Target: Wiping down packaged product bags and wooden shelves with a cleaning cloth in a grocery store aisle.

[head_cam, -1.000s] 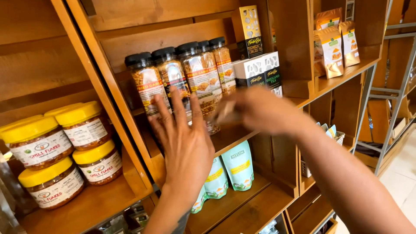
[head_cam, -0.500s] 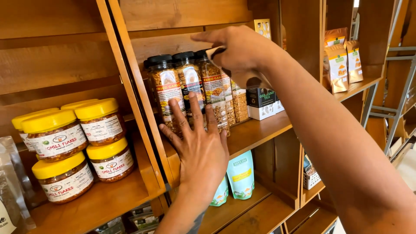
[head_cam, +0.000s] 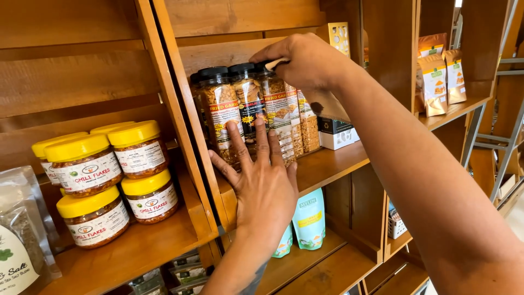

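Left hand point(head_cam: 262, 180) raised from six o'clock, back toward the camera, fingers point(head_cam: 256, 139) spread and pointing to twelve o'clock, palm pressed flat forward, thumb out toward ten o'clock. Right hand point(head_cam: 305, 60) up near one o'clock, knuckles curled, fingertips pinched toward nine o'clock. Right forearm running long and bare down to five o'clock, crossing above the left wrist, elbow out of frame.

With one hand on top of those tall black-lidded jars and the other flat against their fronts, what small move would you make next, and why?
Probably nudge the front jars back into line. The left hand presses flat against their labels near the shelf edge, while the right hand steadies their lids, so they seem unlikely to tip.
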